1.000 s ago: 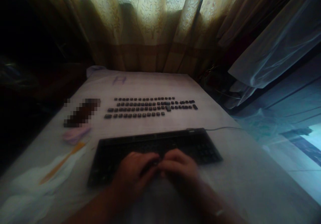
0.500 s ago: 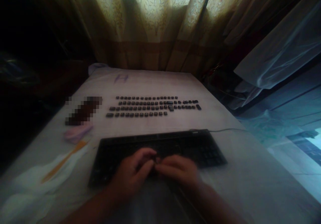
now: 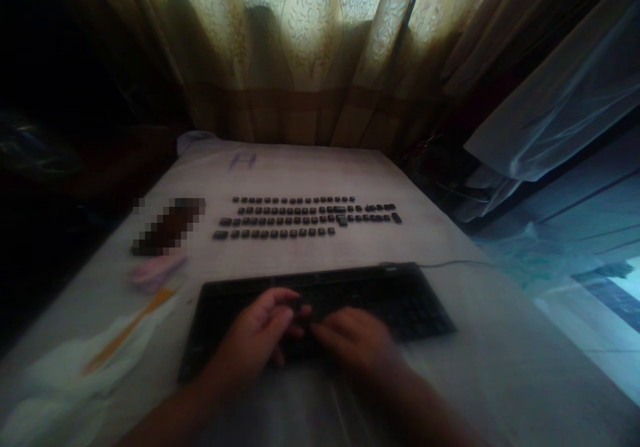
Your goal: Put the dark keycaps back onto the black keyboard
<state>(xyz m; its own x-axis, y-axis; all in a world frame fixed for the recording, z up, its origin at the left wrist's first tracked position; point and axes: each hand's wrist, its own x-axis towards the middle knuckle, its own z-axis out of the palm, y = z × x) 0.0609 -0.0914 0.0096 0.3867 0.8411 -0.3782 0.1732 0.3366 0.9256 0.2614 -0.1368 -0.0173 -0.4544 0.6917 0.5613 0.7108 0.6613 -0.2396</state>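
A black keyboard lies across the near part of the table, and both hands are over its middle. My left hand has its fingers curled and thumb near the forefinger; something small and dark may be between them, too dim to name. Close beside it, my right hand is closed with fingertips together, pointing at the left fingers. What it holds, if anything, is hidden. Beyond the keyboard, loose black keycaps lie in several rows on the white cloth.
The white-covered table reaches back to a patterned curtain. At left lie a blurred-out dark object, a pink cloth-like item and an orange-brown strip on white material. A cable runs right from the keyboard.
My hands were touching at the fingertips and have moved slightly apart. The left fingers have loosened and shifted a little left. The keycap rows look the same.
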